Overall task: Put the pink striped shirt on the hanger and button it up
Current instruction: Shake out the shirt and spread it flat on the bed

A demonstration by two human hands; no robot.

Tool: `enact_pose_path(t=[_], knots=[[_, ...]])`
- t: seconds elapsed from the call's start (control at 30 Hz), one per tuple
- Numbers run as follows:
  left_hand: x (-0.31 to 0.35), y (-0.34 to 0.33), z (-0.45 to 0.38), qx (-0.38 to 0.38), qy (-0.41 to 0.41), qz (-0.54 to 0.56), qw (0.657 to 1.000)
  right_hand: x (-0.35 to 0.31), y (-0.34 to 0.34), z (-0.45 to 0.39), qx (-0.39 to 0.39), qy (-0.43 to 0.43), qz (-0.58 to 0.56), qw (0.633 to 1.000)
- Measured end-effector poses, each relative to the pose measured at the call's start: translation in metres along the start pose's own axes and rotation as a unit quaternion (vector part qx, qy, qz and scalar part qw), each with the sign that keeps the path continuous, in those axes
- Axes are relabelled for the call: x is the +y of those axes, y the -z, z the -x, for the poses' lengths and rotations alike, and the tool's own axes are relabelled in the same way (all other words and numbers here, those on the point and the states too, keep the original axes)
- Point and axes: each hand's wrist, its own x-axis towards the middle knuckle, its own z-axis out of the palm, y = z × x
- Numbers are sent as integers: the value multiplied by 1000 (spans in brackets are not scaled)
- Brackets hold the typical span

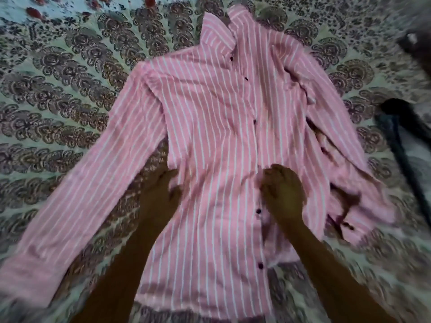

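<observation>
- A bed, spread with a patterned bedsheet (pixel 70 94) of dark floral motifs on a pale ground, fills the scene.
- A pink striped shirt (pixel 210 136) lies front-up at centre, collar at the far end.
- A dark object (pixel 403 145), blurred, rests at the right edge.

Your shirt (pixel 210 136) lies front-up on the patterned bedspread (pixel 58 89). Your right hand (pixel 283 192) rests curled at its placket; your left hand (pixel 161 190) grips its side.
</observation>
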Motion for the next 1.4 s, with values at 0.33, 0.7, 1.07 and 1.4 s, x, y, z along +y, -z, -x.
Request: enact_pose_path(t=[0.33,0.7,1.07,1.4], knots=[[18,16,125,-41,332,109,936,-9,32,116,-37,-336,-186,923],[20,30,191,-343,403,110,841,-9,77,178,-238,-198,137,941],[-5,46,263,-473,353,-41,806,-27,78,226,-469,-127,374,790],[-6,70,157,-160,324,-76,929,-69,62,156,-234,-71,197,949]])
